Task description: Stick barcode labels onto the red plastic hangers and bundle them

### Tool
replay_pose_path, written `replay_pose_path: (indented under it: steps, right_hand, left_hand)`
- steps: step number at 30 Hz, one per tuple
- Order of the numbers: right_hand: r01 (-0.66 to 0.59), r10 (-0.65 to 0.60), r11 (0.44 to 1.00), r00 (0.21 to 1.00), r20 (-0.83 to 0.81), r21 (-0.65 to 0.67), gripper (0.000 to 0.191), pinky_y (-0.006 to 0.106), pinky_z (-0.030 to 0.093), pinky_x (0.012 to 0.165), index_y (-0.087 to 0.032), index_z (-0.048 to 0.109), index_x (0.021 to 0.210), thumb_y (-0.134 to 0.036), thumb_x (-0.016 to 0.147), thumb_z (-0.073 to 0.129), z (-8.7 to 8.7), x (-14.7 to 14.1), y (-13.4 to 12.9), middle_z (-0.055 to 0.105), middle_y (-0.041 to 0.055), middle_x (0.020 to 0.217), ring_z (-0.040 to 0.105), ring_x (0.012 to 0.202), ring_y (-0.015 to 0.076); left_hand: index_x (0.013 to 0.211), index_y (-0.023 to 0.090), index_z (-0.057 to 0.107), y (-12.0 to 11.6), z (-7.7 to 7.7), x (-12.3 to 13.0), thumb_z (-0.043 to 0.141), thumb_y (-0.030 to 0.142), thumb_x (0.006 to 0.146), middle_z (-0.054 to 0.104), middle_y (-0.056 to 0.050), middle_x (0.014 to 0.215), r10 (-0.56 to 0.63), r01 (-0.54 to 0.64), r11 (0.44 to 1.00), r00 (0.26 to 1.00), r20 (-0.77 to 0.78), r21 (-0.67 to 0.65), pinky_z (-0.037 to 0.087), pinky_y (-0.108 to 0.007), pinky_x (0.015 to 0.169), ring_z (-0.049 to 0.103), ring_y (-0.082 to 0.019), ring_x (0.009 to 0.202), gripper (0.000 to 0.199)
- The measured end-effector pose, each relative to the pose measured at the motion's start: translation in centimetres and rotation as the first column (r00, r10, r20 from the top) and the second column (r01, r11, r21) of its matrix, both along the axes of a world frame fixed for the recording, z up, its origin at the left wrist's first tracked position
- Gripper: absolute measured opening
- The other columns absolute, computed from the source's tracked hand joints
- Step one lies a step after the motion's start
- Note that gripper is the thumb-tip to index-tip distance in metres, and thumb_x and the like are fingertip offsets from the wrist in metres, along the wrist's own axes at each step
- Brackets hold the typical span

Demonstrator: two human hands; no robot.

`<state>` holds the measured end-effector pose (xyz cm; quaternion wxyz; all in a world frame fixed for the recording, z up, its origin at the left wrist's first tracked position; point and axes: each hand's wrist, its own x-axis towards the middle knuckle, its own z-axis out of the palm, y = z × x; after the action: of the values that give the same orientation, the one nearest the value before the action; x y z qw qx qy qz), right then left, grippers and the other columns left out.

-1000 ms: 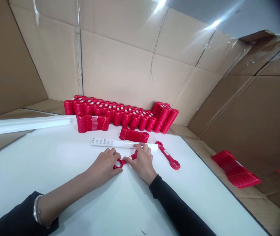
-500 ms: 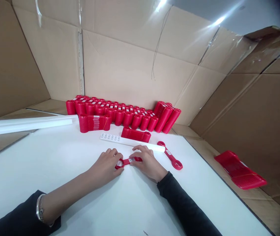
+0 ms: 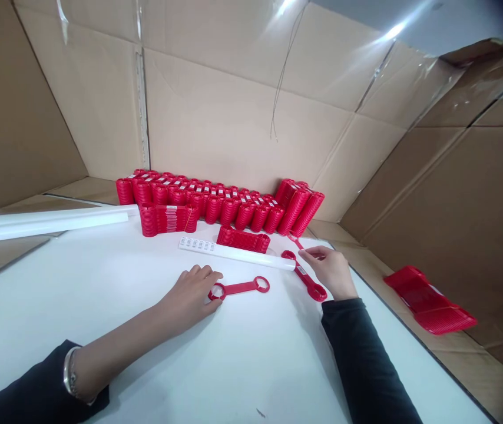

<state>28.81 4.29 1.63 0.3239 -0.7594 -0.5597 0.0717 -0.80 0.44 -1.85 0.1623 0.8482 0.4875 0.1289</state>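
Observation:
My left hand (image 3: pixel 196 290) pinches one ring of a flat red plastic piece (image 3: pixel 240 287), a bar with a ring at each end, lying on the white table. No label shows on that bar. To the right, my right hand (image 3: pixel 331 271) is closed on another red ringed piece (image 3: pixel 295 240); its far ring sticks out past the fingers and the rest is hidden. Just left of and below that hand lies a small pile of red ringed pieces (image 3: pixel 308 280) with a white label on top.
A white strip with printed labels (image 3: pixel 234 253) lies beyond my hands. Behind it are a red bundle (image 3: pixel 243 240), a banded bundle (image 3: pixel 168 219) and a long row of red stacks (image 3: pixel 214 209). White rolls (image 3: pixel 48 228) lie left; another red bundle (image 3: pixel 430 300) is off the table's right edge.
My right hand has left the piece between my hands and moved right, past the small pile, with a red ringed piece in it. My left hand has stayed in place.

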Motion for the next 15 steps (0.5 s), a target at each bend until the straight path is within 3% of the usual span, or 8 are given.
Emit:
replay_pose_path:
  steps: [2,5,15]
  right_hand:
    - [0.141,-0.132,0.977,0.989,0.067,-0.157,0.030,0.029,0.042,0.059,-0.017,0.067,0.077,-0.045,0.070,0.059,-0.9,1.5,0.6,0.069,0.0099,0.080,0.062,0.073,0.0224]
    - [0.167,-0.143,0.946,0.984,0.106,-0.277,0.029,0.029,0.041,0.057,-0.018,0.067,0.074,-0.046,0.067,0.060,-2.2,2.3,1.3,0.069,0.0113,0.082,0.063,0.075,0.0240]
    - [0.130,-0.080,0.924,0.985,0.150,-0.359,0.026,0.028,0.042,0.059,-0.019,0.067,0.075,-0.043,0.067,0.060,-3.3,1.8,1.9,0.069,0.0122,0.089,0.063,0.078,0.0235]
  left_hand:
    - [0.115,0.021,0.052,0.1,-0.1,0.0,0.046,0.030,0.083,0.056,-0.006,0.106,0.000,0.000,1.000,1.000,-0.004,0.005,0.038,-0.037,0.081,0.048,-0.024,0.096,0.034]
    - [0.112,0.021,0.054,0.1,-0.1,0.0,0.045,0.030,0.084,0.056,-0.006,0.104,-0.003,0.003,1.000,1.000,-0.005,0.015,0.038,-0.037,0.079,0.048,-0.023,0.094,0.031]
    - [0.097,0.022,0.058,-0.2,0.4,-0.1,0.044,0.031,0.083,0.054,-0.005,0.100,-0.021,0.021,1.000,1.000,0.012,-0.001,0.038,-0.038,0.077,0.047,-0.023,0.090,0.022]
